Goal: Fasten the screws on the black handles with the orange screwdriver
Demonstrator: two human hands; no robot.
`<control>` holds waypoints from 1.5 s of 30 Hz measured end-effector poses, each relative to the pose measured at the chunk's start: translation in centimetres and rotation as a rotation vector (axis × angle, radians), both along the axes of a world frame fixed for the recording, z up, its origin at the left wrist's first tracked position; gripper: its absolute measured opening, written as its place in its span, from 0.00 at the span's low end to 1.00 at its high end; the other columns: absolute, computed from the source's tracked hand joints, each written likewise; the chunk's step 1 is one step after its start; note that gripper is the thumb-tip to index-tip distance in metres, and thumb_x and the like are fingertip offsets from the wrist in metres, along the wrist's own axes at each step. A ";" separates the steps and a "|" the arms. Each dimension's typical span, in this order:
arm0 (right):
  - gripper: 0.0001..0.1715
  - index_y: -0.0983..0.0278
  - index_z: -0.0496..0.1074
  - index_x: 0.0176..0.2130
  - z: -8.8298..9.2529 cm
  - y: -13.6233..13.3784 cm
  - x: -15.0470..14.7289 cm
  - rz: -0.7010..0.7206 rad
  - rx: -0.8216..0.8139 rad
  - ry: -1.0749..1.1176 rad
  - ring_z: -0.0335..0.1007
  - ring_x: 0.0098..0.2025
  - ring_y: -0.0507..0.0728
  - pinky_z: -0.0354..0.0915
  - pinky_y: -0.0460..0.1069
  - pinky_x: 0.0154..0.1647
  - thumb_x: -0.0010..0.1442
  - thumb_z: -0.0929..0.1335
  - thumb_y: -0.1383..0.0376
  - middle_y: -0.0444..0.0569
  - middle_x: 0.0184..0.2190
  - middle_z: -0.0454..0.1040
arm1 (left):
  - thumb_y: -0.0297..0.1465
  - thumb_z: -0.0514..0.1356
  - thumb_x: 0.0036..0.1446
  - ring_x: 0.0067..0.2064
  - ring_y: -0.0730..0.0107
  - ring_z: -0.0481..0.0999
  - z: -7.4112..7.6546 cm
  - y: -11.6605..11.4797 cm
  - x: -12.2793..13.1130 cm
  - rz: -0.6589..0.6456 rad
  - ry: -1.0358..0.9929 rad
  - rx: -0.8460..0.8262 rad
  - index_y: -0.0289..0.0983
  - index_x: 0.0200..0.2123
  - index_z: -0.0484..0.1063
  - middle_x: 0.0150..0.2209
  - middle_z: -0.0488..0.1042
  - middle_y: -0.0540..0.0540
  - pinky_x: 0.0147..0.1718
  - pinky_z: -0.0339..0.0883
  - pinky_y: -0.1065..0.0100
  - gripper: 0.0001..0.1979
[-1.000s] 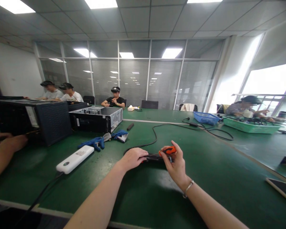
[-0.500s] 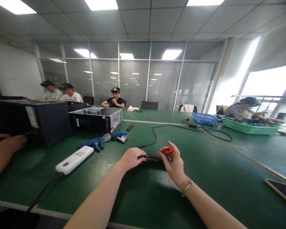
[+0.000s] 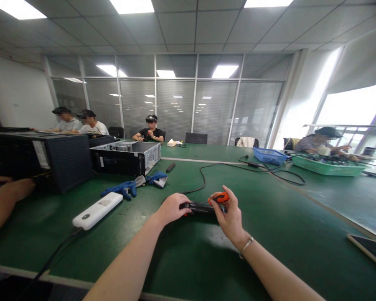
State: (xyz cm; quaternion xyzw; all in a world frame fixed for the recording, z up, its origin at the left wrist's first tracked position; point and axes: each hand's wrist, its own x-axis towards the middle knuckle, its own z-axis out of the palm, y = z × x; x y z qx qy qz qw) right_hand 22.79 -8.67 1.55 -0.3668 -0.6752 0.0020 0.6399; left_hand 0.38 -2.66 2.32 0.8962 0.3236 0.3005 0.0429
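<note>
The left hand [image 3: 170, 208] has eased back along the black object [image 3: 200, 207].

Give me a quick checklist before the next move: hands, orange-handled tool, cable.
Right hand on orange-handled tool: ok, pinching the handle.
Left hand on black object: ok, closed over it.
Tool tip on the object: cannot tell, hidden between the hands.
Black cable attached to the object: cannot tell, its end is hidden near the left hand.
Co-worker's hand apart from these hands: ok, far left beside the computer case.

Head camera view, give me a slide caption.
Left hand grips black device, right hand orange-handled screwdriver, above green workbench.
</note>
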 end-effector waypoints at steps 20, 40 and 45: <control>0.30 0.61 0.54 0.60 -0.9 0.0 -1.1 0.055 0.004 -0.102 0.73 0.45 0.57 0.72 0.56 0.46 0.62 0.66 0.65 0.53 0.44 0.73 | 0.29 0.69 0.42 0.48 0.61 0.75 -0.6 0.4 -0.2 -0.060 -0.148 -0.215 0.37 0.44 0.75 0.47 0.76 0.45 0.52 0.64 0.64 0.22; 0.32 0.55 0.52 0.63 2.0 -2.0 -2.3 0.134 0.105 -0.422 0.72 0.49 0.58 0.72 0.54 0.47 0.63 0.59 0.72 0.51 0.49 0.73 | 0.27 0.59 0.58 0.47 0.65 0.76 -0.4 -1.1 2.3 -0.160 -0.151 -0.163 0.38 0.41 0.77 0.45 0.78 0.48 0.49 0.66 0.68 0.09; 0.27 0.56 0.57 0.61 1.7 -1.8 -2.0 0.002 0.073 -0.369 0.76 0.41 0.58 0.74 0.53 0.41 0.63 0.62 0.68 0.51 0.42 0.76 | 0.28 0.58 0.58 0.48 0.64 0.76 -0.9 -0.6 2.5 -0.109 -0.172 -0.156 0.40 0.38 0.79 0.47 0.77 0.48 0.50 0.66 0.66 0.09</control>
